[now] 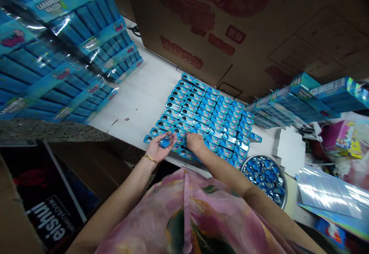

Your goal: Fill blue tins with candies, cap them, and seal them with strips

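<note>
Nearest, the left hand is palm up, its fingers loosely curled and apart, cradling a few round blue caps. They look light, stiff and smooth, so they would probably slide or roll if the palm tipped; the rim is the likely place to pinch one. The right hand bends down over the small blue tins, fingers bunched together; its fingertips are hidden, so I cannot tell whether they grip anything. The tins lie in slanting, close-packed rows on the white worktop. Many at the left side show a dark round spot at one end, while many farther right show a blue disc there. They look hard, slim and probably light, with glossy faces that may slip; the long side edges seem the best hold, though a careless nudge could shift neighbours. To the right, a round metal bowl holds loose caps, which should be easy to scoop but apt to scatter. Farther off, a big cardboard box stands behind the rows, likely stiff but dentable.
</note>
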`<state>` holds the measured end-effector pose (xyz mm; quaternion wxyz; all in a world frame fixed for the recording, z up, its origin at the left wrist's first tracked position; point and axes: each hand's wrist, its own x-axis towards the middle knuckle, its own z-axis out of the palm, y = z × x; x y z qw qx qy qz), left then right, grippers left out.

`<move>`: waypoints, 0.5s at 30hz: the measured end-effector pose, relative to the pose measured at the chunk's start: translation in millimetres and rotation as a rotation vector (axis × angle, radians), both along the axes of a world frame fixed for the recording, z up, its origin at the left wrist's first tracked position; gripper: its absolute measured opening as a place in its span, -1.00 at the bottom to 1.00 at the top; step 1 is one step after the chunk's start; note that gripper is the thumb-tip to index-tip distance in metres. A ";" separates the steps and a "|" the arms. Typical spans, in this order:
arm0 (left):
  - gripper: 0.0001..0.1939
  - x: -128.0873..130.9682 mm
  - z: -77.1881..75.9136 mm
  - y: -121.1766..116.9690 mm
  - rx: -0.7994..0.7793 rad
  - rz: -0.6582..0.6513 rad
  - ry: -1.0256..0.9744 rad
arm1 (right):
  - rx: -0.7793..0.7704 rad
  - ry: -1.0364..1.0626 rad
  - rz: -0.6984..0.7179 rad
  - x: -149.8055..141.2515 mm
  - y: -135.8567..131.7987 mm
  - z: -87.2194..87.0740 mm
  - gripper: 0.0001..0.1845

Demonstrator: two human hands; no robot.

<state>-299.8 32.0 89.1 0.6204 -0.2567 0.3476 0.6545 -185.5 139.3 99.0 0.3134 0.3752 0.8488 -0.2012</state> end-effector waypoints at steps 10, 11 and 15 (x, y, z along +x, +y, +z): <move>-0.83 13.3 4.8 12.4 0.023 -0.039 -0.005 | 0.050 0.414 -0.043 17.1 -7.6 25.5 -0.73; -0.83 15.7 5.5 14.8 0.034 -0.036 -0.022 | 0.037 0.495 -0.026 14.5 -11.7 28.6 -0.73; -0.83 24.8 6.0 22.0 0.060 -0.013 -0.079 | -0.032 0.553 -0.072 1.8 -23.7 28.1 -0.74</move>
